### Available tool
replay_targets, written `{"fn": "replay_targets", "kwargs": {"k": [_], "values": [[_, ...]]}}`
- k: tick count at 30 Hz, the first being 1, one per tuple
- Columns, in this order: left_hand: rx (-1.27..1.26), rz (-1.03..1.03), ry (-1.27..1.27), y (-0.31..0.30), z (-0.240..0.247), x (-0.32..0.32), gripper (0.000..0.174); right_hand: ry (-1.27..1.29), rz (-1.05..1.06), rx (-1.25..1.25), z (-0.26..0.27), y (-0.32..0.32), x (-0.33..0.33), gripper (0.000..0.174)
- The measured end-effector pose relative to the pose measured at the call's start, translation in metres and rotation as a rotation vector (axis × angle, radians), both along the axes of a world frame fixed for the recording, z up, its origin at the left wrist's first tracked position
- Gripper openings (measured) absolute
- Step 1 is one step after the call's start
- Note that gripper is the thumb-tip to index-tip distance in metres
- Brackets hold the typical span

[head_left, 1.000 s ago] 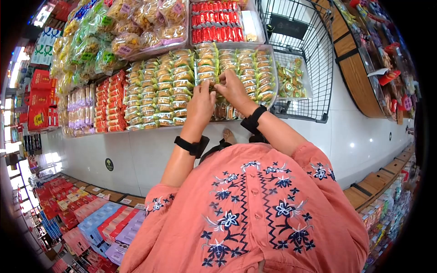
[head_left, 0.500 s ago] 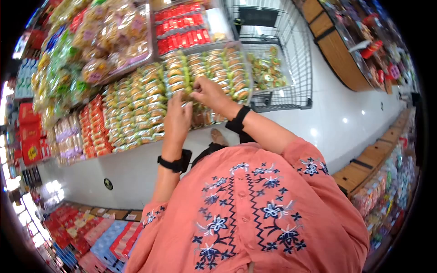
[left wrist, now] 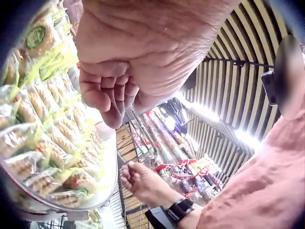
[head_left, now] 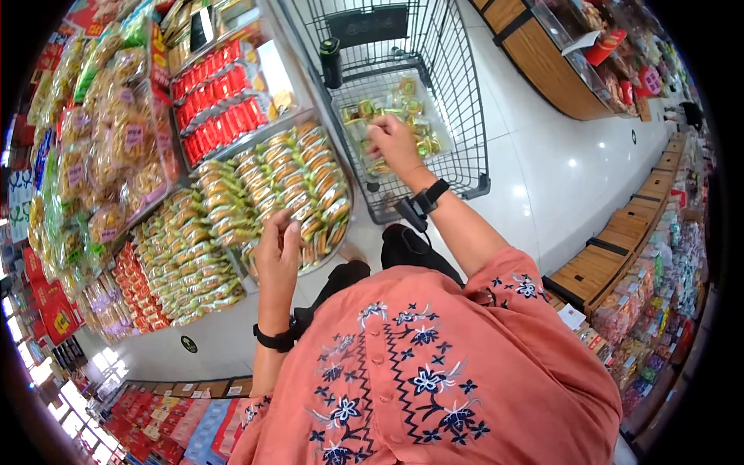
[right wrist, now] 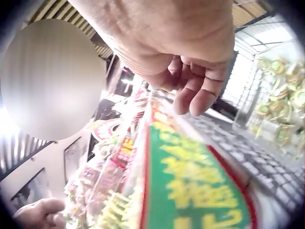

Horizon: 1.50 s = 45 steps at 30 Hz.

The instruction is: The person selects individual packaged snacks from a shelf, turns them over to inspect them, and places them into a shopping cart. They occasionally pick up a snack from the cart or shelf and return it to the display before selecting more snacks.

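My left hand (head_left: 277,252) is over the front of a clear bin of wrapped biscuits (head_left: 283,167), fingers bent loosely, with nothing seen in them; the left wrist view shows the hand (left wrist: 112,90) beside the biscuit packets (left wrist: 57,138). Above a tray of green-and-yellow packets (head_left: 418,107) in a shopping cart (head_left: 478,120) is my right hand (head_left: 397,147). Its fingers hang loosely curled in the right wrist view, where the hand (right wrist: 190,81) shows no item. Part of the tray is hidden under it.
Red-wrapped sweets (head_left: 225,93) fill a bin behind the biscuits, and bagged snacks (head_left: 128,139) are piled at left. A dark bottle (head_left: 330,63) stands at the cart's left side. Wooden-sided displays (head_left: 554,58) stand at right, across the tiled floor (head_left: 515,174).
The right hand has moved away from the left, from the biscuit bin to above the cart's tray. The left hand stays by the biscuits. The view has swung toward the cart.
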<state>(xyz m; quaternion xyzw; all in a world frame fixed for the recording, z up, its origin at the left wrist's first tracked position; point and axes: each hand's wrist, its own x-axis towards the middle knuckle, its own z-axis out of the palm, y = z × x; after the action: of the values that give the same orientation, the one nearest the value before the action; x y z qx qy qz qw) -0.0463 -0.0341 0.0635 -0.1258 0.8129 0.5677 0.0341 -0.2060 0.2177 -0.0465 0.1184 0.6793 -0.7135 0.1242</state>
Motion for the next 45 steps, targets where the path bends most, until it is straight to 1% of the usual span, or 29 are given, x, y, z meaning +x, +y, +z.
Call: {"fn": "replay_targets", "kwargs": {"k": [1,4,7,9,10,11,14,18,19,22,23,26,27,30,31,32,34,39,42,44,45], "values": [[0.048,0.010,-0.049,0.009,-0.002,-0.006,0.028,-0.039,-0.031,0.026,-0.022,0.022,-0.010,0.020],[0.046,0.005,-0.069,0.036,-0.011,-0.021,0.029,-0.154,-0.058,0.196,-0.073,0.077,-0.034,0.024],[0.023,0.022,-0.162,0.063,-0.004,-0.038,0.029,-0.196,-0.030,0.299,-0.122,0.118,-0.062,0.028],[0.013,0.020,-0.202,0.075,-0.007,-0.043,0.032,-0.105,0.002,0.492,-0.161,0.137,-0.083,0.030],[0.013,0.028,-0.204,0.079,-0.009,-0.044,0.032,-0.057,0.022,0.588,-0.170,0.143,-0.094,0.031],[0.014,0.039,-0.203,0.084,-0.012,-0.045,0.032,-0.075,0.063,0.565,-0.179,0.151,-0.104,0.036],[0.022,0.123,-0.270,0.097,-0.014,-0.048,0.031,0.129,0.224,0.984,-0.186,0.156,-0.129,0.038],[0.004,0.166,-0.324,0.110,-0.013,-0.057,0.030,0.088,0.351,1.088,-0.205,0.154,-0.147,0.039],[0.005,0.175,-0.335,0.113,-0.012,-0.059,0.030,0.106,0.385,1.092,-0.208,0.155,-0.148,0.038],[0.010,0.190,-0.343,0.116,-0.018,-0.057,0.031,0.008,0.496,1.127,-0.222,0.152,-0.154,0.037],[0.014,0.189,-0.338,0.117,-0.020,-0.056,0.031,0.092,0.462,1.141,-0.226,0.153,-0.148,0.034],[-0.014,0.189,-0.341,0.121,-0.021,-0.058,0.030,0.036,0.493,1.197,-0.219,0.150,-0.146,0.031],[-0.029,0.182,-0.353,0.122,-0.020,-0.059,0.030,0.060,0.473,1.134,-0.220,0.152,-0.143,0.034],[-0.061,0.163,-0.377,0.126,-0.017,-0.064,0.029,-0.035,0.532,1.122,-0.222,0.156,-0.138,0.028],[-0.061,0.162,-0.380,0.127,-0.017,-0.066,0.029,-0.065,0.474,1.117,-0.229,0.156,-0.134,0.026],[-0.059,0.159,-0.382,0.128,-0.016,-0.067,0.028,-0.062,0.500,1.123,-0.235,0.157,-0.131,0.025],[-0.054,0.090,-0.367,0.126,-0.021,-0.067,0.030,-0.054,0.545,1.135,-0.226,0.156,-0.123,0.023],[-0.060,-0.005,-0.355,0.119,-0.011,-0.074,0.030,-0.204,0.462,0.935,-0.199,0.149,-0.115,0.052],[-0.075,-0.007,-0.343,0.107,-0.018,-0.062,0.028,-0.188,0.471,1.097,-0.192,0.133,-0.110,0.049],[-0.078,0.005,-0.316,0.101,-0.025,-0.056,0.027,-0.153,0.433,1.111,-0.231,0.133,-0.106,0.053],[-0.047,0.023,-0.342,0.102,-0.022,-0.056,0.026,-0.138,0.434,1.115,-0.231,0.132,-0.105,0.055]]}}
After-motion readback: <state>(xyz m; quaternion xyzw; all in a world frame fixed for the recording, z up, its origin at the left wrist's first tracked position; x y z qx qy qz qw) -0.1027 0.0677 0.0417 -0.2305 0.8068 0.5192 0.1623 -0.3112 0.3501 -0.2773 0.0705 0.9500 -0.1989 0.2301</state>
